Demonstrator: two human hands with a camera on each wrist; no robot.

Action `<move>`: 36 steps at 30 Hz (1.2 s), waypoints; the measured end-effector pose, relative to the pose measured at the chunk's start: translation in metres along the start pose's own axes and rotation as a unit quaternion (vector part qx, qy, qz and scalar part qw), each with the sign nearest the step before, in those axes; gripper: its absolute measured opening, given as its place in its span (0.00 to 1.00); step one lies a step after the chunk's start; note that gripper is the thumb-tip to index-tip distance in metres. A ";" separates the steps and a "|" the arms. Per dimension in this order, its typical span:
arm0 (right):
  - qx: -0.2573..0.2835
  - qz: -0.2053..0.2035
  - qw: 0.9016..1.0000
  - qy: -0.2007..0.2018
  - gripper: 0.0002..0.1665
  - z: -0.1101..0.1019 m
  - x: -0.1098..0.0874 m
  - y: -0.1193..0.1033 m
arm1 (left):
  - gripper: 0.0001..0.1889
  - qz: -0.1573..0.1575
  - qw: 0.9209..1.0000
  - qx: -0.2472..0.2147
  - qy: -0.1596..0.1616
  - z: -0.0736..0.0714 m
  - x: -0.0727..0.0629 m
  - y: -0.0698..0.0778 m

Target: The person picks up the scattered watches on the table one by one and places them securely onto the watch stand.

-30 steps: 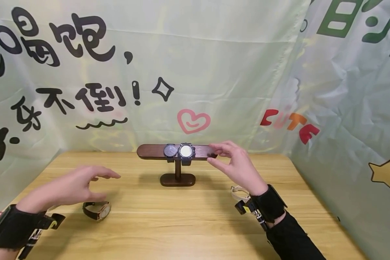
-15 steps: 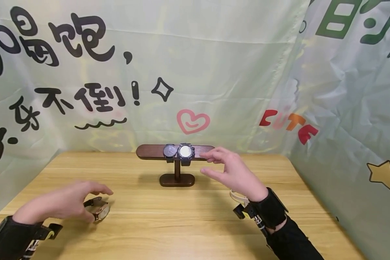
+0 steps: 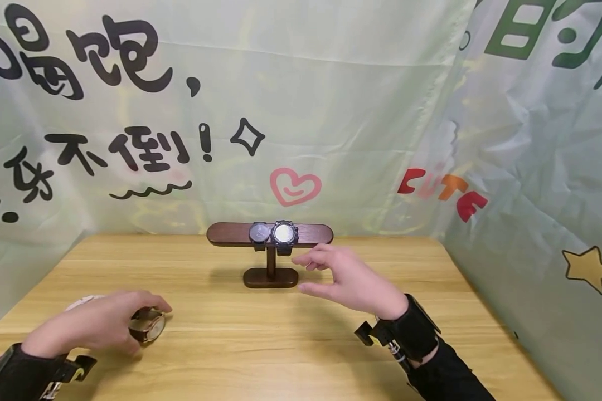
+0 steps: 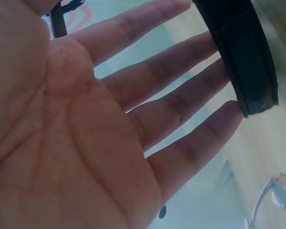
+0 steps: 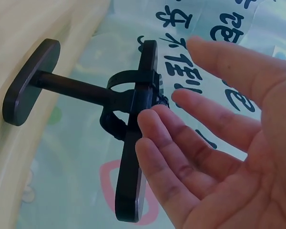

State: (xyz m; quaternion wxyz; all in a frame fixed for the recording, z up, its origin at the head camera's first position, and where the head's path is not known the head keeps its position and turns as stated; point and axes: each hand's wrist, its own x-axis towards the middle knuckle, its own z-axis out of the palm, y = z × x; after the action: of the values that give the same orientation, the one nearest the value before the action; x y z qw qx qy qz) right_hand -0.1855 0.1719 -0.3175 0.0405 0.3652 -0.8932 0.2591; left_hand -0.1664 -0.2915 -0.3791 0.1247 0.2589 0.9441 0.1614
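My left hand [image 3: 107, 320] is low over the table's left side, beside a watch [image 3: 153, 327] with a dark strap and a gold-rimmed face. In the left wrist view the fingers [image 4: 167, 71] stretch out straight and spread, tips right at the dark strap [image 4: 248, 57]. My right hand [image 3: 353, 278] hangs in the air in front of the watch stand's right end, fingers loosely bent and holding nothing. The dark wooden stand [image 3: 226, 234] carries two watches side by side: a slim dark one [image 3: 260, 233] and a chunky black one [image 3: 284, 234] with a bright face.
A pale-banded watch [image 3: 82, 301] shows partly behind my left hand; the left wrist view has a light watch [image 4: 281, 195] on the table. The wooden table [image 3: 261, 345] ends at a printed cloth backdrop [image 3: 361, 122] at the back and right.
My left hand has come down to the dark-strapped watch on the table. My right hand has drawn back from the stand's bar, moving lower and slightly left.
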 end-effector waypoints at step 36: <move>0.007 0.002 0.997 -0.077 0.25 0.007 0.001 0.000 | 0.31 0.023 0.999 -0.028 -0.002 0.001 0.004 -0.004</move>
State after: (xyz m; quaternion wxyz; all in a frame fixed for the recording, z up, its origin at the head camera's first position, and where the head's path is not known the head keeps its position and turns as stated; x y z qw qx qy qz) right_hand -0.1854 0.1675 -0.3229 -0.0318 0.3829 -0.8925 0.2363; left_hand -0.1714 -0.2919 -0.3825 0.1300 0.2773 0.9329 0.1898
